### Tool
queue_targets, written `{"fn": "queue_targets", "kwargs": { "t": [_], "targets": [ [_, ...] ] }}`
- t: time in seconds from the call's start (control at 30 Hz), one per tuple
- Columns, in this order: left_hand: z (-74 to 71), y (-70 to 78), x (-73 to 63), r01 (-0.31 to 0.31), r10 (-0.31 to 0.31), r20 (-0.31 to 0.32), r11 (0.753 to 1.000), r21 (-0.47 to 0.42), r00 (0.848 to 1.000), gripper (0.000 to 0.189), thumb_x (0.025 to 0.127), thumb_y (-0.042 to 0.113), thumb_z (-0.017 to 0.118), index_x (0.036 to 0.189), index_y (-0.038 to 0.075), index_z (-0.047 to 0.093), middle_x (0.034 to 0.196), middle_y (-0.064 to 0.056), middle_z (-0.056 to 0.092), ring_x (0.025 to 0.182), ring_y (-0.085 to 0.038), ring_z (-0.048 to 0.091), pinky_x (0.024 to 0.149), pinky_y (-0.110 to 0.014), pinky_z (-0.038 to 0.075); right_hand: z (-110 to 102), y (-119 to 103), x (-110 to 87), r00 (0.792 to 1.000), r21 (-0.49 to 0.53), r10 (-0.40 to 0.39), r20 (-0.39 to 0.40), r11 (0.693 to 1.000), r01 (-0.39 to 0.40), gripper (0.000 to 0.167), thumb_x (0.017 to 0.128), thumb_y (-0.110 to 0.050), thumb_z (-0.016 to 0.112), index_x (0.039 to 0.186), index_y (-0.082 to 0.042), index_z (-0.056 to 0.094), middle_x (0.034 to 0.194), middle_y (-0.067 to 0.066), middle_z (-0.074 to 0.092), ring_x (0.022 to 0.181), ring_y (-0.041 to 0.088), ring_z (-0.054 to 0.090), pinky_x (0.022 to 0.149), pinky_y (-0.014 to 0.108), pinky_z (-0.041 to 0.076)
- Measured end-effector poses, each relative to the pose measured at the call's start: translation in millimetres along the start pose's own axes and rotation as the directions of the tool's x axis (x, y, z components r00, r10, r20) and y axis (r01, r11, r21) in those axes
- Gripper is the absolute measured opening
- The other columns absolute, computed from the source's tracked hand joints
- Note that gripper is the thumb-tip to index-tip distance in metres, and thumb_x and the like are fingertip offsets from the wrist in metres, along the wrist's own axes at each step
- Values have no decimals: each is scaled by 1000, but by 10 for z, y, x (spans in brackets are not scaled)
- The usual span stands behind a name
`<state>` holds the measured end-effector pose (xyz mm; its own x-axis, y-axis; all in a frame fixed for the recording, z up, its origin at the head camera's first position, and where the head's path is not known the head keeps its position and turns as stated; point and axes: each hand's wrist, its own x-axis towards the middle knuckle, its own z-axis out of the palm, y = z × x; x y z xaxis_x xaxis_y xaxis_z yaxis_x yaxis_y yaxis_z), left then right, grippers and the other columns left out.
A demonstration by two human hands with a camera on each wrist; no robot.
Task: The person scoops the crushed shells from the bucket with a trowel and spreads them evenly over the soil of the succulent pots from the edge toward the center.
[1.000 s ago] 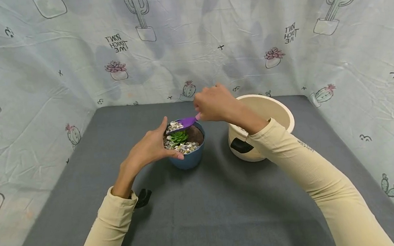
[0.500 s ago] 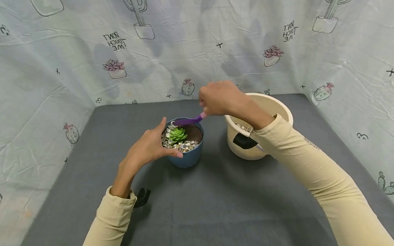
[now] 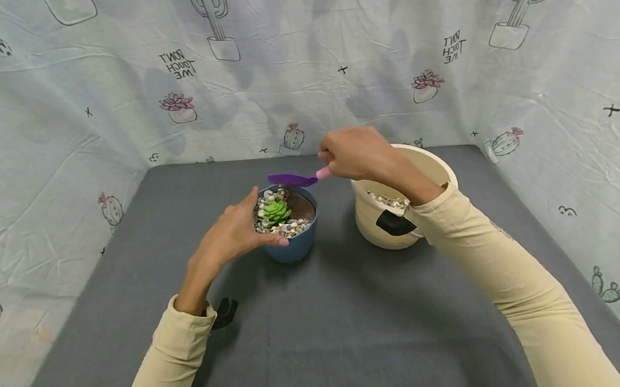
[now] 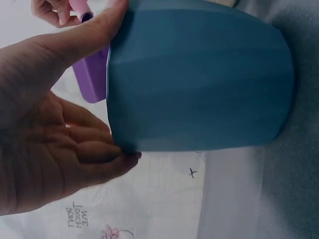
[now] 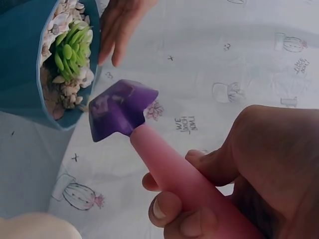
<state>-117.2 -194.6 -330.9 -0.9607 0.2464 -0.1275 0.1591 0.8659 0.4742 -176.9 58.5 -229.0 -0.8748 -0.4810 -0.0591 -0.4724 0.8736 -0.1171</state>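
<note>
In the head view my left hand [image 3: 230, 231] spans the rim of a blue flower pot [image 3: 292, 251], thumb on the near side and fingers on the far side. The left wrist view has thumb and fingertips touching the pot's wall. A green succulent [image 3: 275, 212] sits in the pot among pale pebbles [image 3: 293, 227], with a brown patch [image 3: 301, 207] on the right. My right hand [image 3: 358, 152] grips the pink handle [image 5: 169, 167] of a small trowel [image 3: 291, 180]. Its purple blade hovers over the pot's far rim, and no pebbles show on it in the right wrist view.
A larger beige pot [image 3: 367, 216] stands to the right under my right forearm, with pebbles [image 3: 388, 200] inside and a black patch on its front. Both stand on a grey cloth-covered table [image 3: 320, 326]. A printed curtain [image 3: 288, 55] closes off the back and sides.
My right hand has drawn the trowel up and right, away from the succulent. The pebbles on its blade have dropped into the blue pot. My left hand stays on the rim.
</note>
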Motion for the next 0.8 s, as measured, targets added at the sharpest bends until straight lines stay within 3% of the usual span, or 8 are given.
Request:
{"fn": "queue_targets", "kwargs": {
  "t": [0.17, 0.37, 0.53, 0.63, 0.73, 0.8],
  "targets": [
    [43, 120, -29, 46, -46, -22, 999, 7, 999, 134, 79, 58, 87, 167, -3, 7, 170, -28, 27, 151, -51, 37, 118, -66, 40, -22, 109, -95, 1000, 26, -25, -11, 999, 26, 41, 108, -25, 49, 68, -19, 49, 68, -3, 43, 70, 16, 45, 65, 33, 35],
    [117, 244, -47, 108, -103, -87, 993, 56, 991, 134, 78, 62, 86, 166, -5, 10, 164, -35, 33, 147, -57, 39, 118, -69, 38, -43, 213, -195, 999, 48, -51, -12, 998, 51, 43, 109, -27, 50, 68, -19, 54, 69, -3, 48, 72, 18, 52, 65, 35, 39],
    [216, 300, -28, 116, -91, -165, 982, 151, 982, 138, 75, 74, 80, 166, -6, 13, 152, -36, 40, 136, -55, 46, 110, -67, 44, -92, 342, -343, 997, 84, -73, -38, 994, 76, 42, 110, -29, 52, 70, -16, 60, 70, -1, 52, 73, 19, 54, 64, 34, 39],
    [262, 333, -32, 123, -89, -186, 976, 181, 979, 141, 74, 79, 78, 168, -1, 8, 151, -34, 39, 134, -53, 44, 101, -64, 42, -154, 512, -523, 992, 96, -87, -97, 991, 96, 33, 108, -29, 58, 83, -15, 74, 79, 1, 68, 76, 18, 60, 64, 33, 42],
    [253, 396, -35, 70, -39, -183, 983, 168, 982, 138, 75, 76, 79, 169, 7, 6, 162, -30, 30, 147, -51, 33, 105, -65, 32, -214, 749, -749, 977, 85, -77, -201, 992, 96, 21, 105, -25, 64, 95, -16, 80, 87, 1, 77, 73, 19, 61, 61, 33, 43],
    [228, 477, -17, -11, 35, -174, 990, 138, 984, 130, 78, 72, 80, 170, 13, 9, 168, -26, 26, 154, -46, 26, 111, -67, 25, -236, 920, -896, 959, 73, -64, -277, 994, 88, 15, 102, -23, 69, 98, -16, 82, 89, 1, 79, 72, 18, 63, 62, 33, 44]
  ]
}}
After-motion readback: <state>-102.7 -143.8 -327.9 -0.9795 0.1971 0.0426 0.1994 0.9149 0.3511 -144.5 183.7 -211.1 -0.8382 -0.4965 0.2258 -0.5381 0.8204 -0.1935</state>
